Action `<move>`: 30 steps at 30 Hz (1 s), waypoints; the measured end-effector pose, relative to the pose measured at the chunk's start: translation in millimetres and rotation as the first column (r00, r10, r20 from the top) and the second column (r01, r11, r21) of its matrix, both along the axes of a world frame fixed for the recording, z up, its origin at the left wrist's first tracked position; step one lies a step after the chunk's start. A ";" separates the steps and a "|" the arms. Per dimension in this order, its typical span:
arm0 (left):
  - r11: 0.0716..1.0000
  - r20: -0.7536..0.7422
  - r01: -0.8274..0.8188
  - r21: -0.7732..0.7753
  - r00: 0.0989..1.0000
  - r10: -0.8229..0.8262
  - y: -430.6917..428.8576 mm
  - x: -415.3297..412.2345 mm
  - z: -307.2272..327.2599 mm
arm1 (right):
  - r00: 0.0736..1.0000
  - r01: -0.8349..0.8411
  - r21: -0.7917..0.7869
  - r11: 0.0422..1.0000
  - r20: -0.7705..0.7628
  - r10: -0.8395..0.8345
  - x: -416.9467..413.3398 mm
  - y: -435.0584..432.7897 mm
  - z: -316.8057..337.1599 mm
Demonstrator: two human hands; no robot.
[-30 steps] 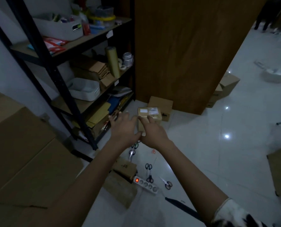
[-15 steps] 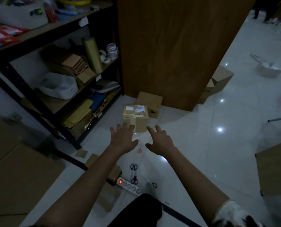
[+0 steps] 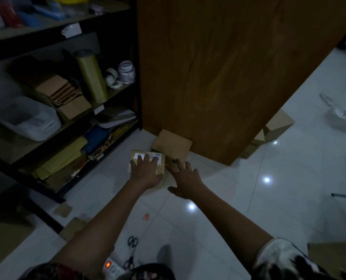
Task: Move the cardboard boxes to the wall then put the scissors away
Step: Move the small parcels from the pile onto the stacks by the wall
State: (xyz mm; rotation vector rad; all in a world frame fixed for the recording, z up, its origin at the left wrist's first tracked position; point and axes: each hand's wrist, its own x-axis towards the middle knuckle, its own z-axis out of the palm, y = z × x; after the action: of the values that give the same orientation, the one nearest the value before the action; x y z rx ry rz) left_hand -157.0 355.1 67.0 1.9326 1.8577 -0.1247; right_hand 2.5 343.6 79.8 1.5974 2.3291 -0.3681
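Where the left hand (image 3: 146, 171) rests, the box (image 3: 162, 163) bears labels (image 3: 136, 156).

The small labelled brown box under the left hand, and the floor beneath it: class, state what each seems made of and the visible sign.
Small labelled brown box: likely cardboard, matt tan faces, white paper label on top. White floor: probably glazed tile, glossy, mirroring lights, thin joint lines.

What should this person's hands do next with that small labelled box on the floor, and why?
Probably close the right hand onto the right side of the labelled box and slide it to the wooden panel. The left hand lies flat on its top, the right hovers open beside it, and the box sits short of the panel, in front of the plain box.
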 end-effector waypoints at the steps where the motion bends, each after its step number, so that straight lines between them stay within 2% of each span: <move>1: 1.000 -0.004 0.000 -0.010 1.000 0.000 15.3 9.8 -0.7 | 1.000 -0.007 0.002 1.000 0.002 0.007 7.8 18.6 1.0; 9: 0.999 -0.041 -0.034 -0.006 0.999 0.034 103.3 48.6 -3.7 | 0.998 -0.070 -0.058 0.996 -0.008 0.070 34.2 121.0 -24.1; 16: 0.976 -0.096 -0.212 -0.058 0.974 0.206 172.5 45.3 -36.0 | 0.972 -0.228 -0.135 0.964 -0.092 0.217 25.7 220.1 -66.4; 20: 0.933 -0.088 -0.324 -0.159 0.945 0.314 206.3 53.7 -64.9 | 0.962 -0.239 -0.223 0.945 -0.185 0.200 27.3 276.0 -89.0; 24: 0.874 -0.056 -0.438 -0.211 0.898 0.437 241.8 59.5 -96.0 | 0.949 -0.273 -0.221 0.936 -0.223 0.224 32.4 327.0 -117.2; 30: 0.794 -0.042 -0.565 -0.223 0.820 0.571 286.1 56.0 -165.2 | 0.915 -0.331 -0.250 0.910 -0.319 0.245 12.1 384.0 -210.1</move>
State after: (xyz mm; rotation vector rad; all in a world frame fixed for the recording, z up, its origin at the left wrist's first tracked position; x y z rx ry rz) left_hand -101.0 641.2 -98.2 1.1496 2.2117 -0.1091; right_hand 14.6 727.6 -130.3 1.0915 2.5172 -0.8803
